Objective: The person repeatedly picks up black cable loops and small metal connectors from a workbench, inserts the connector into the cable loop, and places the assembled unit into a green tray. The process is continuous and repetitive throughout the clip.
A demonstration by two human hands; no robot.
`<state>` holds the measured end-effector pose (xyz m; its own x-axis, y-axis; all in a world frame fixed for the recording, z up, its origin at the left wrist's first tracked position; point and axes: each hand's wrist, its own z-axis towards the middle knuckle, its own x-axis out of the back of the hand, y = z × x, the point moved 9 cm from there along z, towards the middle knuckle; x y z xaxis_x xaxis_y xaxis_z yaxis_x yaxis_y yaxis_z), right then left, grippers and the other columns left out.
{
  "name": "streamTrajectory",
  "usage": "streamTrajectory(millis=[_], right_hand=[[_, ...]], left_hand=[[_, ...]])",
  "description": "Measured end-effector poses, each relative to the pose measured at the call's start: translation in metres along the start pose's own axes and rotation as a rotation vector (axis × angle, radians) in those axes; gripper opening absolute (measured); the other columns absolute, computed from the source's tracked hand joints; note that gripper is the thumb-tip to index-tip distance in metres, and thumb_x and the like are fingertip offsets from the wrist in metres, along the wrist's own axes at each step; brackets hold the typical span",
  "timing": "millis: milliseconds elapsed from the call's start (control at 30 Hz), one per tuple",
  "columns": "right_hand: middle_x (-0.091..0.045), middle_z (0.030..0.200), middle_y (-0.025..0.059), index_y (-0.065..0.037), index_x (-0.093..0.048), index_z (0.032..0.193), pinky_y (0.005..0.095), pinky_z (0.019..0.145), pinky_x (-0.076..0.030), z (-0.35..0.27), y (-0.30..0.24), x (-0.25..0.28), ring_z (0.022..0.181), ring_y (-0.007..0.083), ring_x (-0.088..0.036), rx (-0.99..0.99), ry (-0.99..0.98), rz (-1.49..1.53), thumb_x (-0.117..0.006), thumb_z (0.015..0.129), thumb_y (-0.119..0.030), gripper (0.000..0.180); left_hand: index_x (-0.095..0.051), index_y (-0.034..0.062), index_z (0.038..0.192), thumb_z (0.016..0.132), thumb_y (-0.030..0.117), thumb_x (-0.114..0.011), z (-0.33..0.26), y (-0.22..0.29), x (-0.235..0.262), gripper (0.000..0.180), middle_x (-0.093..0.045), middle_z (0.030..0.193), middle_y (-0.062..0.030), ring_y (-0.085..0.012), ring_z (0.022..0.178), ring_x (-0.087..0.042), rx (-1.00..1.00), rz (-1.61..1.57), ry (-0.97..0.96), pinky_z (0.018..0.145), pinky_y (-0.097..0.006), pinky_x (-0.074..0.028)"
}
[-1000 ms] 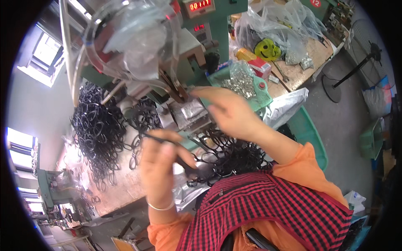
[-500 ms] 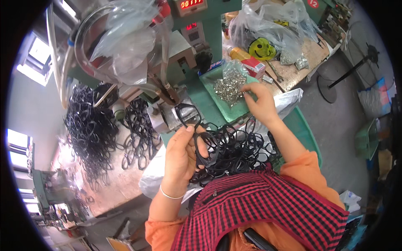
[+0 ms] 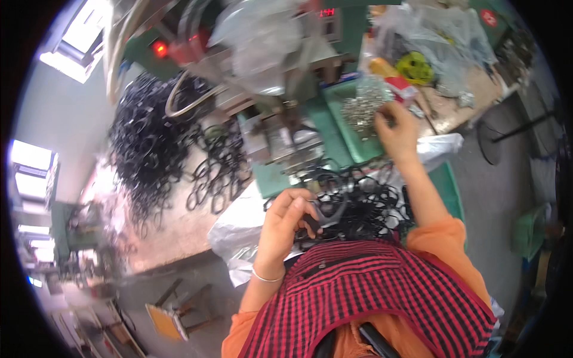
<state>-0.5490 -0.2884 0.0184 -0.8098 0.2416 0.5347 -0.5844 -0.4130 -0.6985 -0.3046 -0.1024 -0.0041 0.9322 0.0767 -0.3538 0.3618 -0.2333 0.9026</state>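
Note:
My left hand (image 3: 285,224) is closed, its thumb and fingers pinching a black strap loop (image 3: 313,226) just above the pile on my lap. Motion blurs the loop's far part. My right hand (image 3: 399,132) is at the right side of a green tray (image 3: 359,150), thumb and forefinger curled toward each other. Small shiny metal pieces (image 3: 357,114) lie heaped in that tray beside the fingertips. Whatever sits between those fingertips is too small to make out. Many black strap loops (image 3: 370,209) lie tangled in front of my apron.
A green machine with a metal work head (image 3: 292,134) stands ahead. Left of it, a large heap of black loops (image 3: 146,140) covers part of the table (image 3: 173,238). Clear plastic bags (image 3: 459,36) and a red-and-white box (image 3: 401,89) lie beyond the tray. A stool (image 3: 167,322) stands lower left.
The whole view has shifted. My left hand has drawn the strap loop back from the machine, down toward my lap. My right hand stays at the tray, its fingers more curled.

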Motion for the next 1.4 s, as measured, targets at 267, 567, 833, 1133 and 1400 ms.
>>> streamTrajectory(millis=[267, 567, 833, 1133, 1400], right_hand=[[-0.073, 0.099, 0.0116, -0.005, -0.074, 0.103, 0.0373, 0.082, -0.053, -0.01, -0.018, 0.008, 0.092, 0.0284, -0.069, 0.099, 0.034, -0.039, -0.07, 0.089, -0.004, 0.014], [-0.072, 0.094, 0.0112, -0.004, -0.073, 0.095, 0.04, 0.085, -0.052, -0.008, -0.023, -0.005, 0.091, 0.0315, -0.068, 0.01, 0.011, -0.058, -0.073, 0.084, -0.006, 0.011], [-0.073, 0.094, 0.0104, -0.002, -0.074, 0.097, 0.0362, 0.085, -0.052, -0.052, -0.001, 0.063, 0.092, 0.0263, -0.069, -0.114, 0.101, -0.02, -0.073, 0.082, -0.002, 0.015], [-0.073, 0.097, 0.0091, 0.001, -0.07, 0.11, 0.0325, 0.087, -0.054, 0.022, -0.122, -0.034, 0.095, 0.0187, -0.07, -0.02, -0.177, 0.615, -0.076, 0.082, -0.005, 0.029], [-0.07, 0.098, 0.005, 0.003, -0.061, 0.12, 0.0276, 0.087, -0.051, 0.011, -0.118, -0.062, 0.091, 0.0111, -0.067, -0.17, -0.212, 0.821, -0.076, 0.082, -0.003, 0.042]], left_hand=[[-0.068, 0.0011, 0.105, 0.098, 0.004, -0.064, -0.039, 0.141, 0.178, 0.008, -0.07, 0.095, -0.0061, -0.0117, 0.084, -0.062, -0.646, 0.709, 0.839, 0.074, -0.027, -0.049], [-0.08, 0.0145, 0.096, 0.072, -0.007, -0.065, 0.103, 0.12, 0.219, 0.036, -0.065, 0.126, -0.0146, -0.0374, 0.12, -0.058, -0.563, 1.708, 0.4, 0.103, -0.041, -0.048], [-0.069, -0.0008, 0.107, 0.106, 0.015, -0.059, 0.033, 0.137, 0.23, 0.018, -0.072, 0.107, -0.0072, -0.0138, 0.096, -0.066, -0.711, 0.581, 0.705, 0.09, -0.026, -0.05], [-0.059, 0.0058, 0.096, 0.105, 0.02, -0.062, 0.052, 0.097, 0.183, 0.017, -0.058, 0.084, 0.0016, -0.0061, 0.071, -0.053, -0.675, 0.373, 0.714, 0.063, -0.022, -0.045], [-0.052, 0.0058, 0.109, 0.106, 0.009, -0.056, 0.009, 0.061, 0.156, 0.006, -0.06, 0.104, -0.0053, -0.013, 0.094, -0.063, -0.661, 0.109, 0.73, 0.086, -0.032, -0.058]])
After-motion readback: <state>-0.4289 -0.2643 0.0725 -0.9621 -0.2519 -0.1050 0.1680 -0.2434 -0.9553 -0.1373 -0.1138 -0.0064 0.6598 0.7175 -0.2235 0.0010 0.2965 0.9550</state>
